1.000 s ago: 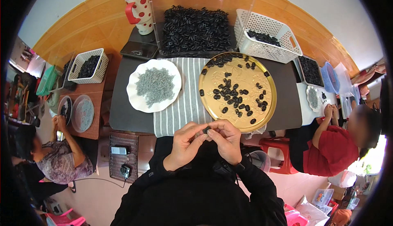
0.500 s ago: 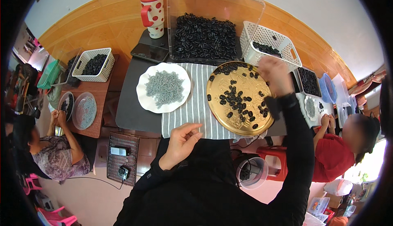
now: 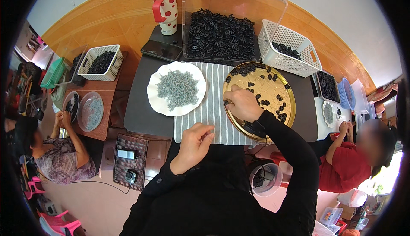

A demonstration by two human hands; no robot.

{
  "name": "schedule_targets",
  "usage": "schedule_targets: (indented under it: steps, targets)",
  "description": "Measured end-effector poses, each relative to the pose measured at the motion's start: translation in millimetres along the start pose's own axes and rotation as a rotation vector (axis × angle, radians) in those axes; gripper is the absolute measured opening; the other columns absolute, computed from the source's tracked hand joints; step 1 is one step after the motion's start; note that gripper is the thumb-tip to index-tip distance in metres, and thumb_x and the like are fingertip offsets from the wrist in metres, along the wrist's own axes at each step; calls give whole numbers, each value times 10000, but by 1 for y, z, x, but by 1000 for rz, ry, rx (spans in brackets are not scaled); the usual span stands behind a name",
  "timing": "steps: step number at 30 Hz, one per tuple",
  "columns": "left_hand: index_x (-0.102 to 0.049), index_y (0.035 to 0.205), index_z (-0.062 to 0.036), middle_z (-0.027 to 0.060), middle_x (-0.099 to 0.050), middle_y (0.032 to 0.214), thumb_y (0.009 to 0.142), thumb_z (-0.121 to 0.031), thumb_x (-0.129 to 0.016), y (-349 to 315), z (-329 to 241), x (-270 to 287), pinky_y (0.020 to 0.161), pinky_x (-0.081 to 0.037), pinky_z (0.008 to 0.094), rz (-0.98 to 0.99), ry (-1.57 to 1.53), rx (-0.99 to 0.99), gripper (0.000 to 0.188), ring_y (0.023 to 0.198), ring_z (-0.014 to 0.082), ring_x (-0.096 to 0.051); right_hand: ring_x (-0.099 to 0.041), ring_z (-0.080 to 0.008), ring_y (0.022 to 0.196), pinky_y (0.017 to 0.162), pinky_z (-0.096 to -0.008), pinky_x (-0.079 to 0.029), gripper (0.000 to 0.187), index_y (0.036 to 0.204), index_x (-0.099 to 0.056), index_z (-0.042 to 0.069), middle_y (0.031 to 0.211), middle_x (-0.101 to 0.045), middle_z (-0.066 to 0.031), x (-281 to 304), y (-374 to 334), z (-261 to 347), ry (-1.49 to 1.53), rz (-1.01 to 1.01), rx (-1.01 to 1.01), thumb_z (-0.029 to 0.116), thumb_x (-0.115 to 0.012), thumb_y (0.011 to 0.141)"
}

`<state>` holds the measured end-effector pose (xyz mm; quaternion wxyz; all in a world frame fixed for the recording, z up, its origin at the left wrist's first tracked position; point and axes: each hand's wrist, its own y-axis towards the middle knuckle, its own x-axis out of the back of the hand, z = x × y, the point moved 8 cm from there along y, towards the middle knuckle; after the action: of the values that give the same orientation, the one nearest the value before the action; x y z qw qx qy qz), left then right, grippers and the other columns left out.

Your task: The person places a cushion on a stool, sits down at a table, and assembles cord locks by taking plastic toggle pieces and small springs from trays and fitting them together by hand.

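Observation:
My right hand point(image 3: 244, 103) reaches over the left side of a round gold tray point(image 3: 269, 84). Its fingers are bent down and pressed together around a small black oval piece point(image 3: 226, 102), which shows only in part. More such black pieces point(image 3: 280, 115) lie scattered on the tray. My left hand point(image 3: 194, 146) hovers by the front edge of a grey-and-white striped cloth point(image 3: 213, 78), its fingers loosely curled. Thumb and forefinger tips stand apart there, and nothing shows between them. Beyond it, a white scalloped plate point(image 3: 154, 104) holds a heap of small grey-green spiral pieces point(image 3: 177, 88).
A clear bin point(image 3: 273, 26) of black two-holed pieces stands behind the cloth. Right of it is a white perforated basket point(image 3: 299, 67). A spotted tumbler point(image 3: 165, 11) and a phone point(image 3: 161, 50) sit back left. Two people point(image 3: 64, 159) point(image 3: 346, 163) work at side tables.
My right hand has come from beside the white basket down and left onto the gold tray, closing at a black piece. The left hand has shifted slightly right, and the whole view has shifted a little.

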<state>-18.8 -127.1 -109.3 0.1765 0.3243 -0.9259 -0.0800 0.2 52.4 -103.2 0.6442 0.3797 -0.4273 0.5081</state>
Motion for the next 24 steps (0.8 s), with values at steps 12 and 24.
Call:
schedule_targets:
  steps: [12,24]
  targets:
    - [-632,881,-2,133,-524,814,807,-68,-633,33,-2,-35,593,-472,460,19,745,-51,99,752,344,-586,-603,-385,662,598,-438,-477,93,731,-631,9,667,-597,-199,6,-96,-16,270,63,-87,12,-567,664]
    - [-582,851,9,181,-546,804,813,34,-578,37,0,-26,615,-454,447,-81,486,-140,47,726,381,-574,-624,-348,699,630,-388,-493,126,861,-660,-2,756,-621,-175,57,-132,-71,178,-324,-237,78,-622,770]
